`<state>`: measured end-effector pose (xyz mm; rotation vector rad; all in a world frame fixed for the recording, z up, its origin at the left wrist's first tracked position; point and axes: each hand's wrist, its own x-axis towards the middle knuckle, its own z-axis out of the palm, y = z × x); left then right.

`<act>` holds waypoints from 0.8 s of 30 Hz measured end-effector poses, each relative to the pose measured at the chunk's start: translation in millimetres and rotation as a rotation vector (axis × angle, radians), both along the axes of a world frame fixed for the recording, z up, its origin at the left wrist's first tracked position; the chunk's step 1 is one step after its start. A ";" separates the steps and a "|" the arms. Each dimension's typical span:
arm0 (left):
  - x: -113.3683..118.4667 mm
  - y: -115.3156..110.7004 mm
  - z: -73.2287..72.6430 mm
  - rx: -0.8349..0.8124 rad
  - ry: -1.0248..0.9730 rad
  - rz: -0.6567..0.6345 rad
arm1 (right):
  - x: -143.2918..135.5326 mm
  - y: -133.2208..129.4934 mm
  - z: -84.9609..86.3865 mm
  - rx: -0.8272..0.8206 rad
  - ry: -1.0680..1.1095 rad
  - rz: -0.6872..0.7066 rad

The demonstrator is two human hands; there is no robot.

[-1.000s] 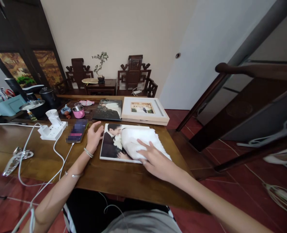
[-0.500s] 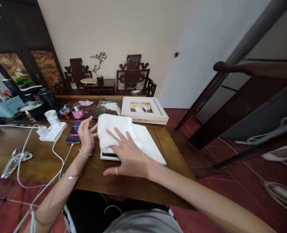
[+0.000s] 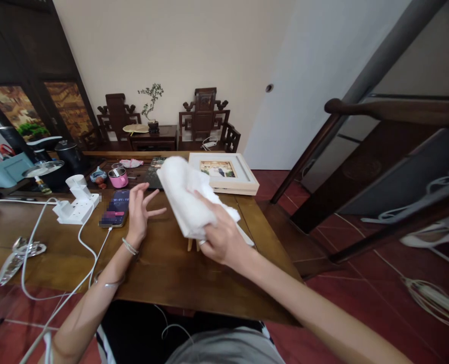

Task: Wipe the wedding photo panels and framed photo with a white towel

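My right hand [image 3: 226, 237] is closed on a fluffy white cloth [image 3: 184, 189], raised over the table near its front edge. The cloth hangs in a bulky fold, partly blurred, so whether the hand also grips something beneath it cannot be made out. Below and right of the cloth, the corner of a flat white panel [image 3: 247, 239] shows on the table; the rest is covered. To the left, my left hand [image 3: 138, 215] hovers with fingers spread, touching nothing. It is beside a lit phone [image 3: 120, 207] on a charging cable.
Behind the cloth lies a pale-framed picture [image 3: 243, 174]. A pink cup [image 3: 118, 178], a white power strip [image 3: 76, 210] with cables and a clear hair claw [image 3: 17, 260] are on the wooden table [image 3: 164, 278]. At right stands a dark wooden chair [image 3: 361, 187].
My right hand has gone from lying flat on the cloth to gripping it, and the cloth has risen and tilted. The white-edged dark surface under it no longer shows. My left hand stays spread.
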<state>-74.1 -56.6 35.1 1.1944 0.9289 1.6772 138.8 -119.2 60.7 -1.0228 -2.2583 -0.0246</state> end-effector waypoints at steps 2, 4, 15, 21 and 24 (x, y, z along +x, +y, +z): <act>1.3 1.3 -4.0 -0.252 0.055 -0.122 | 15.0 7.4 9.0 0.007 0.258 -0.149; 3.9 -1.3 -5.8 -0.536 0.164 -0.397 | 25.6 14.8 18.6 0.099 0.627 -0.262; 36.9 -15.3 -18.4 -0.501 -0.129 -0.595 | 27.2 22.5 30.0 -0.081 1.702 -0.070; 24.8 -5.9 -6.7 -0.361 -0.265 -0.225 | 61.9 9.5 9.0 -0.441 1.615 -0.016; 16.2 -4.0 -1.1 -0.346 -0.214 -0.192 | 91.1 8.0 0.0 -0.587 1.569 -0.076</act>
